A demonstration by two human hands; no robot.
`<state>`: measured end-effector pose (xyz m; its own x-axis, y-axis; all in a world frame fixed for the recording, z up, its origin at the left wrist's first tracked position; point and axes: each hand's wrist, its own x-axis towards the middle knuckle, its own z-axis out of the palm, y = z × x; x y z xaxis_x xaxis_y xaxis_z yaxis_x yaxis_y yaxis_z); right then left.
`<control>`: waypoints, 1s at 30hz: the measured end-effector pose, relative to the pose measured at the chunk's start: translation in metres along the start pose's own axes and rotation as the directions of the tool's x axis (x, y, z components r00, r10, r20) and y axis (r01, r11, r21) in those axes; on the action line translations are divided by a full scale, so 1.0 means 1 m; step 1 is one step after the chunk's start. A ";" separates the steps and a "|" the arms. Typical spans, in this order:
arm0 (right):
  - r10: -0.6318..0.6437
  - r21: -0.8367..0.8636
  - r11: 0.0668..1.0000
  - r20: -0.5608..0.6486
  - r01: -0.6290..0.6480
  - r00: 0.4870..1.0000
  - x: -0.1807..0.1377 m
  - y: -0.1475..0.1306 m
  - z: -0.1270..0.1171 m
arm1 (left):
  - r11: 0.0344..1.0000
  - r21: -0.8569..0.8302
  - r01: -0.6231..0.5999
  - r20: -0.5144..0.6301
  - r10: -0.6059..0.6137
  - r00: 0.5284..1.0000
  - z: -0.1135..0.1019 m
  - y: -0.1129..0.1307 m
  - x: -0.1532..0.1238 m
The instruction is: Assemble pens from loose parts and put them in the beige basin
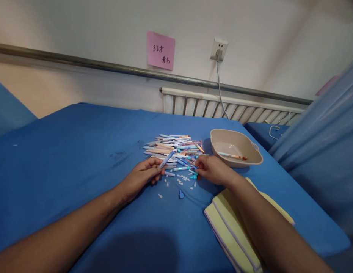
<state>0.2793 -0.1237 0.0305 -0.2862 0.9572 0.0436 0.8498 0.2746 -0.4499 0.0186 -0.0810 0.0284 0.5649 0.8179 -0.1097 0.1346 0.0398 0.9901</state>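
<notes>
Left hand point(148, 170) pinches a blue pen point(166, 160) beside a big pile of pen parts point(167, 147)

In the head view, the blue pen is smooth, thin and round like a stick. It leans, top end up and to the right, clamped between the left thumb and fingers, just in front of the pile. The right hand point(212, 168) is at the pile's right edge. Its fingertips curl in close together, but I cannot tell if they grip anything.

The parts look like hard, shiny plastic: long tubes and skinny white sticks. Small white tips point(180, 182), shaped like little cones, lie near the hands, and a chunky blue piece point(181, 194) sits closer to the front. All this is on a smooth blue sheet point(79, 159). A tan tub point(226, 142) with round corners stands at the right, with one orange-ended pen point(229, 155) inside. A soft, folded yellow cloth point(226, 222) has purple edges.

The right arm hides some of the cloth, and the bottom of the view cuts it off. Parts in the pile cover each other, so they are hard to count. The marks on the blue pen are too tiny to read.
</notes>
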 end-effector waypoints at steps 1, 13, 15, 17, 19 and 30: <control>0.003 0.005 1.000 -0.004 -0.003 1.000 0.001 0.001 0.000 | 1.000 0.003 -0.002 -0.004 0.002 1.000 0.000 0.000 0.000; -0.029 0.082 0.996 -0.015 0.030 0.999 0.004 -0.001 0.008 | 1.000 0.020 -0.017 -0.011 0.017 1.000 0.001 -0.002 0.000; -0.046 0.059 0.997 -0.029 0.048 0.999 0.004 -0.003 0.011 | 0.999 0.028 -0.014 -0.011 0.014 1.000 0.000 -0.003 0.000; -0.036 0.015 0.999 -0.047 0.037 0.998 0.004 -0.004 0.011 | 0.999 0.037 -0.013 -0.011 0.013 1.000 0.000 -0.003 0.000; -0.007 -0.022 1.000 -0.031 0.007 0.999 0.003 -0.002 0.009 | 0.999 0.044 -0.008 -0.004 0.008 1.000 0.000 -0.003 0.001; 0.015 -0.222 0.975 0.058 -0.002 0.998 -0.001 -0.008 0.008 | 0.997 0.079 -0.003 -0.014 0.004 1.000 0.000 -0.005 0.002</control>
<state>0.2693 -0.1274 0.0270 -0.2985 0.9543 -0.0147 0.9273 0.2864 -0.2412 0.0194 -0.0798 0.0232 0.5538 0.8261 -0.1044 0.1966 -0.0079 0.9804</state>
